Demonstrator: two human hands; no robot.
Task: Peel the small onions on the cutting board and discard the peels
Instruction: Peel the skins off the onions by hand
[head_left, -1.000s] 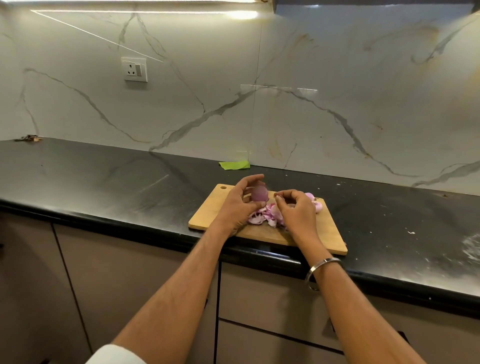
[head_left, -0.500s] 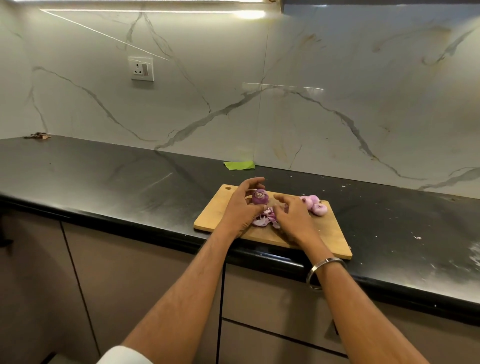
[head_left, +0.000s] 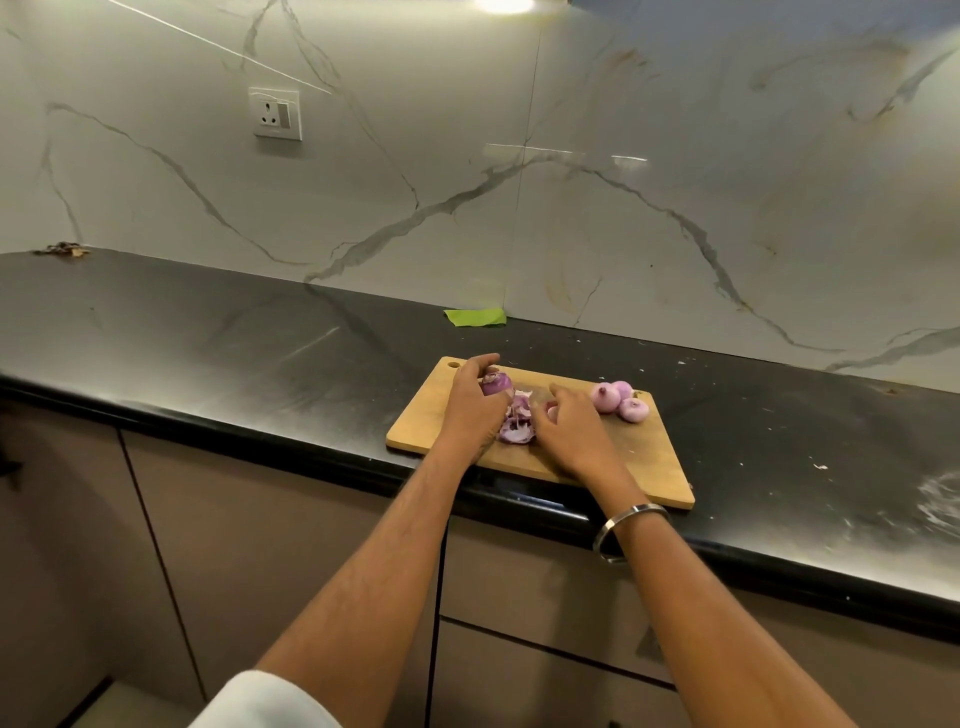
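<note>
On the black counter lies a cutting board. Peels sit between the hands. The left hand grips an onion; the right hand curls beside them, its grasp unclear. Peeled onions rest beyond the right hand.

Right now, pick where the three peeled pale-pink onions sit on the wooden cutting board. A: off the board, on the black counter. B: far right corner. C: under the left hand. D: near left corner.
B: the three peeled pale-pink onions cluster at the wooden cutting board's far right corner.
</note>
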